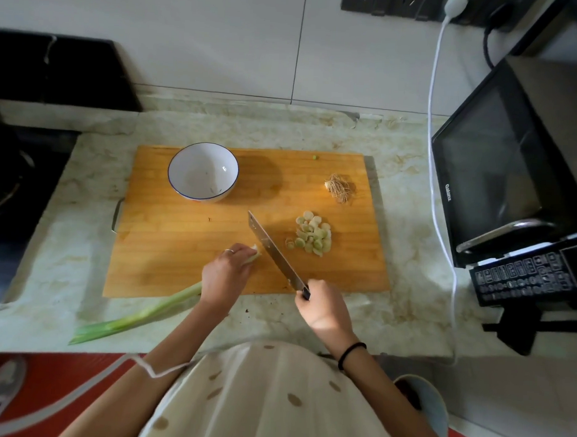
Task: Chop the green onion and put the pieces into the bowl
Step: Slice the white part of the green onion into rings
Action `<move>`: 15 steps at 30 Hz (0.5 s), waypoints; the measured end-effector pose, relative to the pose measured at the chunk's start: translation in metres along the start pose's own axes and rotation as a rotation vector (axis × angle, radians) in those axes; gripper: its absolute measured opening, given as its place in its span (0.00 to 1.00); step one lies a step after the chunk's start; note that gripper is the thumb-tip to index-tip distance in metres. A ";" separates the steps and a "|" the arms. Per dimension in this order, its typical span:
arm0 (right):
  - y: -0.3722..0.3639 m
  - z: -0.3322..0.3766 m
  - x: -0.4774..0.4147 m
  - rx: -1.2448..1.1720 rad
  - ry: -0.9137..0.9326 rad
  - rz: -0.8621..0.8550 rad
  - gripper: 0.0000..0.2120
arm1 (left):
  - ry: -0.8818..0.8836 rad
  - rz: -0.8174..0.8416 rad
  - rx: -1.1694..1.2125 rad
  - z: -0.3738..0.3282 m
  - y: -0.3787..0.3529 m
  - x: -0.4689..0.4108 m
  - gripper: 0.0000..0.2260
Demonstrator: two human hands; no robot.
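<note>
On the rectangular wooden chopping board, her left hand curls its fingers over the long pale green onion. Her right hand grips the steel knife. Cut onion rounds lie beside the blade, while the white blue-rimmed bowl sits at the board's far edge.

- Two hands: left hand and right hand.
- One knife, gripped by the right hand.
- One onion, held under the left hand.
- One bowl, beyond the left hand.
- One board, under both hands.
- Slices: one heap beyond the right hand, too many to count.
- One root tuft, farther beyond the right hand.
- One microwave, well right of the right hand.
</note>
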State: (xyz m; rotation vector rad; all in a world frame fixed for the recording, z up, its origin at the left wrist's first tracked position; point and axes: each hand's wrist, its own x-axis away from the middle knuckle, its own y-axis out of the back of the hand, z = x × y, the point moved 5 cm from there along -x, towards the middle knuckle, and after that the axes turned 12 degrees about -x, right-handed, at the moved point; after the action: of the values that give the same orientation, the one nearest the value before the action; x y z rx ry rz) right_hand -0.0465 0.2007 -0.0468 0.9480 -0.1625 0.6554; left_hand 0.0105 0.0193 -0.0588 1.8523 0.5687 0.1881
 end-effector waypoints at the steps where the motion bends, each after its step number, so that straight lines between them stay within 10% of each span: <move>1: -0.001 -0.003 0.000 -0.016 -0.016 0.001 0.18 | -0.007 0.006 -0.003 0.000 -0.001 0.001 0.10; 15: 0.023 -0.006 0.005 -0.057 0.013 -0.138 0.15 | -0.142 0.161 0.019 -0.033 -0.018 -0.018 0.12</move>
State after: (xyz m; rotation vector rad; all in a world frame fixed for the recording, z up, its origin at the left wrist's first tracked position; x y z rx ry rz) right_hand -0.0568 0.2177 -0.0320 0.8919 -0.1028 0.5270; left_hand -0.0232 0.0433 -0.0611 1.9135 0.3239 0.1565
